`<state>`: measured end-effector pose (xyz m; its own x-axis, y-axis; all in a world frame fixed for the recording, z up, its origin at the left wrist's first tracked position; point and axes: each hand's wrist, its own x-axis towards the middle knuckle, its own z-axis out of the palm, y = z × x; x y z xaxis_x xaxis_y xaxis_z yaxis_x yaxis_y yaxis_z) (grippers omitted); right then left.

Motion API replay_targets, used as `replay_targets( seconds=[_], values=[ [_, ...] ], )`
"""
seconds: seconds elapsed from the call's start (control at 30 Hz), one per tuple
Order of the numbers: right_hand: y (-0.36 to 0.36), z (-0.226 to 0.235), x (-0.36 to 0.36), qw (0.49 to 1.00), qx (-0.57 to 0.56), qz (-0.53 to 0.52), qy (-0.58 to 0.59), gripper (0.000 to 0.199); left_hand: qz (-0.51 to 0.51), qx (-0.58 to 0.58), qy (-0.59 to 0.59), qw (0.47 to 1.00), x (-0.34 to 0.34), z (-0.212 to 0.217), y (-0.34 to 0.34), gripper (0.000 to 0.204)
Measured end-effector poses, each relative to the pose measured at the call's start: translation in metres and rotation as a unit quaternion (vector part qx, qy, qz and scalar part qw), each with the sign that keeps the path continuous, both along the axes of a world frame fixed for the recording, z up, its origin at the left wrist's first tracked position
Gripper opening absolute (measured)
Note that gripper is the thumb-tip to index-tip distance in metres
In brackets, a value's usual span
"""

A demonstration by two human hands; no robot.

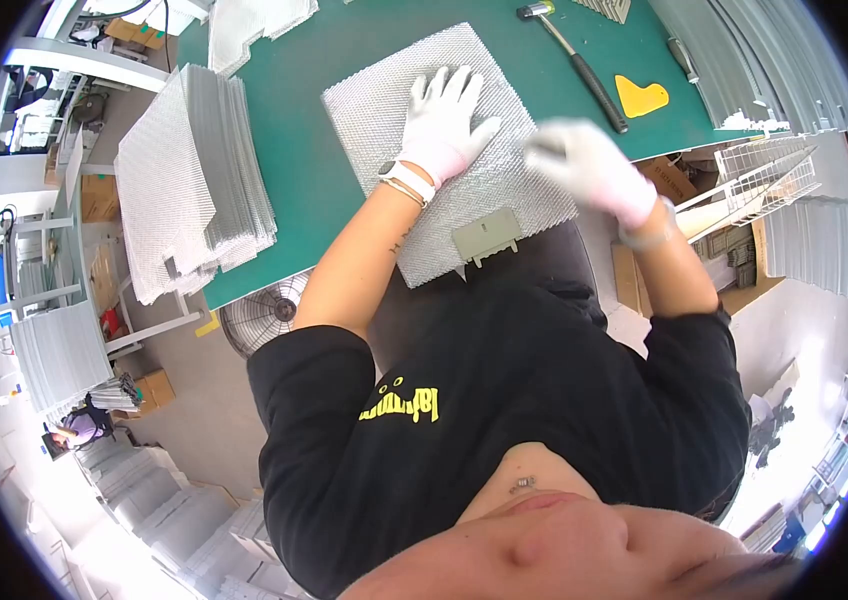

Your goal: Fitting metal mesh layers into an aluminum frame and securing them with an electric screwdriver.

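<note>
A silver sheet with a fine mesh-like texture (374, 110) lies slanted on the green tabletop, its near corner reaching past the table's front edge. My left hand (444, 125), in a white glove, rests flat on its upper middle, fingers spread and holding nothing. Beside the sheet's right edge, my gloved right hand (589, 170) is smeared by motion. A dark patch shows at its fingers, and I cannot make out whether something is held. On the sheet's near part sits a flat grey-green piece with small prongs (486, 236).
Left on the table stands a stack of similar sheets (234, 160). To the right lie a black-handled hammer (594, 90) and a yellow scraper (641, 97). More stacked sheets (744, 60) fill the far right. A floor fan (269, 312) stands below the table's left front.
</note>
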<state>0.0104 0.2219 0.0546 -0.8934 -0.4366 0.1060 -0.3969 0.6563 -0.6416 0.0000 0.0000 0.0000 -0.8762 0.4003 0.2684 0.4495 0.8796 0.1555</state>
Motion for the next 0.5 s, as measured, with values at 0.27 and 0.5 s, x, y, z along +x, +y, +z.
replay_targets(
  seconds=[0.27, 0.5],
  values=[
    [-0.031, -0.016, -0.088, 0.993, 0.096, -0.072, 0.000, 0.032, -0.002, 0.009, 0.025, 1.000, -0.006, 0.003, 0.000, 0.067],
    [-0.025, -0.014, -0.108, 0.990, 0.092, -0.051, -0.089, 0.031, 0.005, 0.006, 0.011, 1.000, -0.002, 0.004, 0.000, 0.067]
  ],
)
